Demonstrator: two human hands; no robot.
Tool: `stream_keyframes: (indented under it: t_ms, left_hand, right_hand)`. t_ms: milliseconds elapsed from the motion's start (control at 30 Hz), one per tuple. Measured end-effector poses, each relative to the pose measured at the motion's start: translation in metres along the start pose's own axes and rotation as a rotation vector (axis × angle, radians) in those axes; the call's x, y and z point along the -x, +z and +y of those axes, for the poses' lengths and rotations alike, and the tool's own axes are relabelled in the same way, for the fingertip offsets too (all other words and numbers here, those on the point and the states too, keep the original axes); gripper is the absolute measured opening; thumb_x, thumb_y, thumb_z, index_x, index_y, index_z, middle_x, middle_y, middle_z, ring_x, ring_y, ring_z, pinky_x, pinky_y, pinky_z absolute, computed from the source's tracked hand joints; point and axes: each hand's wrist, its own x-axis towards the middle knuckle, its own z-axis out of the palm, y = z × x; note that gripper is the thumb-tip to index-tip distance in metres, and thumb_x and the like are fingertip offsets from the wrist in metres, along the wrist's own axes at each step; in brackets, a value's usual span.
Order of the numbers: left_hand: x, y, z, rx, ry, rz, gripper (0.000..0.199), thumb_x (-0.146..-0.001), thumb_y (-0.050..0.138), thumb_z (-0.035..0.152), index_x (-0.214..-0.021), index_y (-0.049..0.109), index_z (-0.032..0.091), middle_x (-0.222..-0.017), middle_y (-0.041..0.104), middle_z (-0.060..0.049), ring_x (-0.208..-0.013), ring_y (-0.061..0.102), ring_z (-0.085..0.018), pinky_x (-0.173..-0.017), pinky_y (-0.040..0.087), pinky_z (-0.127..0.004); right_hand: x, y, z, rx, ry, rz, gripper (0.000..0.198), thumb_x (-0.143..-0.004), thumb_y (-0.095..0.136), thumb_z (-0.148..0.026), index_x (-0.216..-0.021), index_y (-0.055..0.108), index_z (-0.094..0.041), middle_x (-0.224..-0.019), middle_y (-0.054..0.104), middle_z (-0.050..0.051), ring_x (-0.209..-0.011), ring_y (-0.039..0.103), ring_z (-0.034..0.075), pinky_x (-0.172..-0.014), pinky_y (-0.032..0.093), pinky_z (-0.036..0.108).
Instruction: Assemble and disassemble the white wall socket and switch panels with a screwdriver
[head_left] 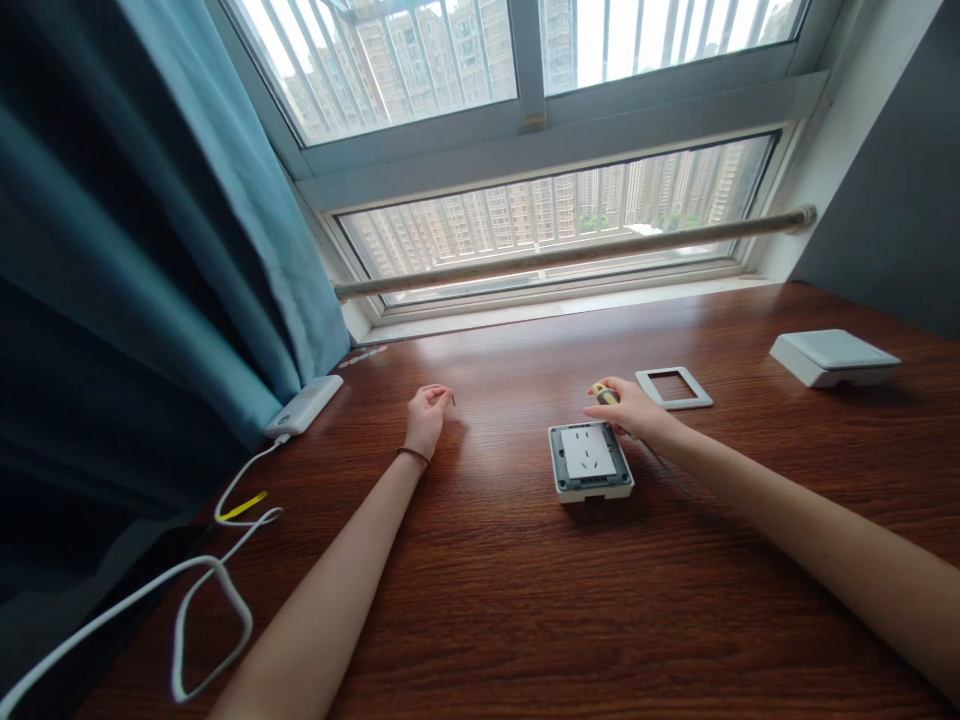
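My left hand [426, 422] is raised slightly over the table, left of the socket, with thumb and fingers pinched on a small thin screw [453, 399]. In my right hand [636, 406] is a screwdriver [606, 395] with a yellow and black handle; its thin shaft points back toward the lower right. Just below that hand sits a white wall socket [589, 453] on its mounting box, its grey inner frame showing around the face. A white square cover frame [703, 402] lies flat beyond my right wrist.
A second white switch or socket box [834, 352] rests at the far right of the brown wooden table [480, 600]. On the left are a white power strip [306, 404] with its looping cable [217, 570], a yellow strip [244, 507] and a blue curtain [247, 250]. A window rail [585, 256] runs behind.
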Motion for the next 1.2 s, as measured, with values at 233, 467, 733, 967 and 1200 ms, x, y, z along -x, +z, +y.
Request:
stream_keyframes:
  t_ms: [233, 467, 733, 967, 1200]
  left_hand:
    - [0.002, -0.007, -0.017, -0.313, -0.009, -0.002, 0.011, -0.072, 0.06, 0.028, -0.068, 0.064, 0.019, -0.095, 0.062, -0.005, -0.104, 0.047, -0.025, -0.096, 0.032, -0.041]
    - [0.002, -0.005, -0.019, -0.455, -0.014, -0.026, 0.012, -0.071, 0.061, 0.031, -0.065, 0.065, 0.021, -0.095, 0.064, -0.004, -0.104, 0.047, -0.026, -0.094, 0.031, -0.041]
    - [0.003, -0.007, -0.018, -0.453, -0.041, -0.023, 0.012, -0.067, 0.065, 0.033, -0.064, 0.067, 0.021, -0.089, 0.066, -0.003, -0.096, 0.054, -0.024, -0.085, 0.039, -0.035]
    - [0.003, -0.008, -0.02, -0.407, -0.039, -0.013, 0.011, -0.065, 0.066, 0.033, -0.064, 0.07, 0.022, -0.085, 0.067, -0.002, -0.089, 0.058, -0.022, -0.083, 0.042, -0.033]
    - [0.001, -0.007, -0.023, -0.352, -0.018, 0.034, 0.018, -0.068, 0.063, 0.034, -0.068, 0.071, 0.019, -0.084, 0.067, -0.004, -0.082, 0.061, -0.02, -0.08, 0.045, -0.032]
  right_hand:
    - [-0.001, 0.0, 0.002, 0.009, -0.011, 0.0, 0.032, -0.059, 0.07, -0.028, -0.084, 0.054, -0.017, -0.055, 0.046, -0.007, -0.046, 0.042, 0.008, -0.041, 0.032, 0.02]
    - [0.001, 0.0, 0.001, 0.023, -0.011, 0.001, 0.033, -0.06, 0.069, -0.032, -0.085, 0.054, -0.017, -0.055, 0.045, -0.007, -0.045, 0.041, 0.008, -0.042, 0.033, 0.021]
    - [-0.001, 0.0, 0.004, 0.013, -0.002, -0.003, 0.034, -0.061, 0.069, -0.034, -0.087, 0.054, -0.017, -0.054, 0.044, -0.007, -0.043, 0.04, 0.007, -0.039, 0.032, 0.021]
    - [0.0, 0.001, 0.002, -0.079, 0.025, -0.003, 0.034, -0.058, 0.072, -0.031, -0.083, 0.054, -0.017, -0.052, 0.044, -0.008, -0.04, 0.039, 0.006, -0.036, 0.03, 0.019]
    - [0.0, 0.001, 0.001, -0.168, 0.057, -0.007, 0.026, -0.063, 0.068, -0.026, -0.082, 0.052, -0.017, -0.042, 0.043, -0.009, -0.034, 0.036, 0.007, -0.033, 0.028, 0.019]
